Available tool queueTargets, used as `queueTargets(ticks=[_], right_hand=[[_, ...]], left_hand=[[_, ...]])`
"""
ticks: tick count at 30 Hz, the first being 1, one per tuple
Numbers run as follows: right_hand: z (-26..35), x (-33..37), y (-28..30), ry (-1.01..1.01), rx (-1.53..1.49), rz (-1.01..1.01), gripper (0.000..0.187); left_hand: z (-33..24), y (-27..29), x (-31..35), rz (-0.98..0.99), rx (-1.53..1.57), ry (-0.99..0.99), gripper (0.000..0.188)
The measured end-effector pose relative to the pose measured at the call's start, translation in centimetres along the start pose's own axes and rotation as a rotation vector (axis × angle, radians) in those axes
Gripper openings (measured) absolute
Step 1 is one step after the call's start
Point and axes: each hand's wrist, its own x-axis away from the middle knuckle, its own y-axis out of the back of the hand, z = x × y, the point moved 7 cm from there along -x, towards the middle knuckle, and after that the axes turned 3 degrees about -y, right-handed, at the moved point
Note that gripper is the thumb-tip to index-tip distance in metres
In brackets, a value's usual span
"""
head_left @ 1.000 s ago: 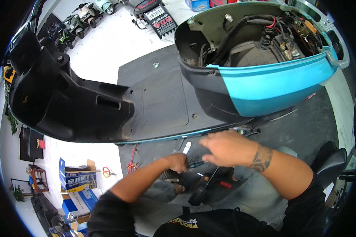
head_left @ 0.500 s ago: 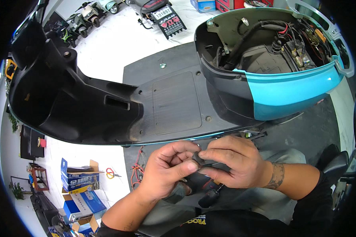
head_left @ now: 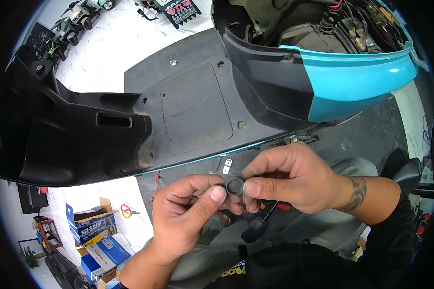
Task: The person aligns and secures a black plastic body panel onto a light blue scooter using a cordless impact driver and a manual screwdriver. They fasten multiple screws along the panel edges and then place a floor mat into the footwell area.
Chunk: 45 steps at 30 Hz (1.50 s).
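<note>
A small round black cap with a raised rim is held between my two hands, its round face turned up. My left hand pinches its left edge between thumb and fingers. From the other side my right hand grips the right edge with thumb and fingertips. Just beyond the fingers runs the near edge of a scooter's black footboard. A pale metal piece with holes shows between the hands and that edge.
The scooter's turquoise side panel curves round an uncovered compartment with wires at right. Below my hands is a black tool. Scissors and an open cardboard box are at left on the white floor.
The view has shifted, so the scooter sits higher and further left. My fingers have turned the cap, and its round face now shows. Both hands still hold it.
</note>
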Motion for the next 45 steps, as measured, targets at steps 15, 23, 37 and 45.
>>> queueTargets(ticks=[15,23,37,45], right_hand=[[0.0,0.6,0.2,0.032,0.056,-0.023,0.022],[0.2,1.4,0.3,-0.005,0.038,-0.026,0.015],[3.1,3.7,-0.7,0.291,0.325,-0.055,0.029],[3.7,4.0,-0.2,0.470,0.627,-0.109,0.031]], left_hand=[[1.1,-0.4,-0.3,0.060,0.049,0.112,0.025],[1.4,-0.8,-0.2,0.072,0.045,0.098,0.021],[-0.3,-1.9,2.6,0.063,-0.225,-0.130,0.014],[-0.3,-2.7,1.4,0.127,-0.386,-0.208,0.018]])
